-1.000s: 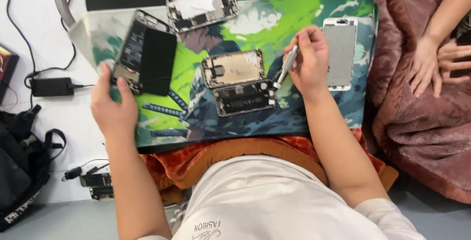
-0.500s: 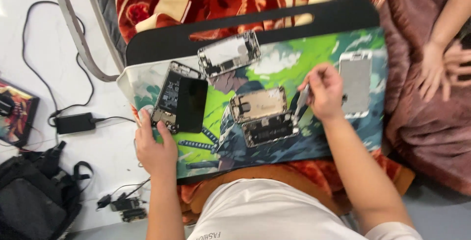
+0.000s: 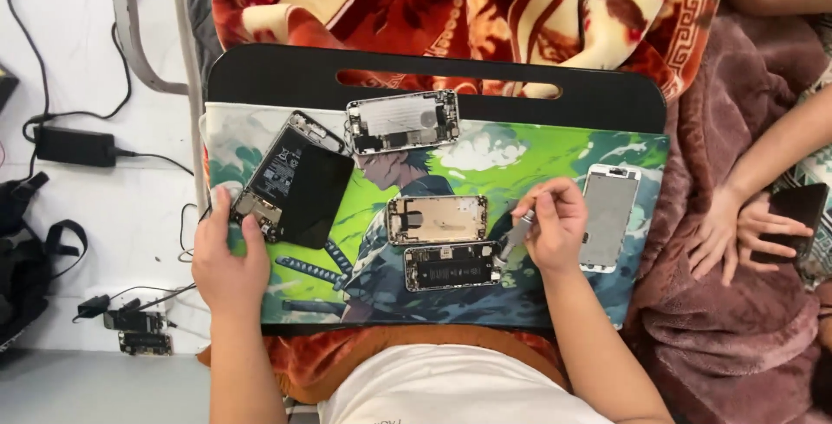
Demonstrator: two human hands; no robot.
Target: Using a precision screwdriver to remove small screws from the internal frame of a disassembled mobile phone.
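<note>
My left hand point(image 3: 229, 255) grips the lower corner of an opened phone point(image 3: 282, 177) with a black battery, resting on the left part of a printed green mat point(image 3: 485, 155). My right hand point(image 3: 555, 225) holds a small grey tool point(image 3: 516, 235) with its tip beside two opened phone bodies at the mat's middle: a gold housing point(image 3: 436, 218) and, just below it, a dark one with a battery point(image 3: 451, 266). Another stripped phone frame point(image 3: 403, 121) lies at the mat's top. A white screen panel point(image 3: 608, 217) lies face down right of my right hand.
The mat lies on a black lap tray point(image 3: 286, 77) over a red patterned blanket point(image 3: 485, 8). Another person's hands point(image 3: 737, 229) hold a dark phone point(image 3: 793, 216) on the right. A charger brick point(image 3: 74, 145), cables and a black bag point(image 3: 22, 268) lie on the white floor at left.
The view has tilted up, showing more of the blanket and tray. My left hand has lowered the opened phone from a raised position down onto the mat. My right hand stays by the middle phones.
</note>
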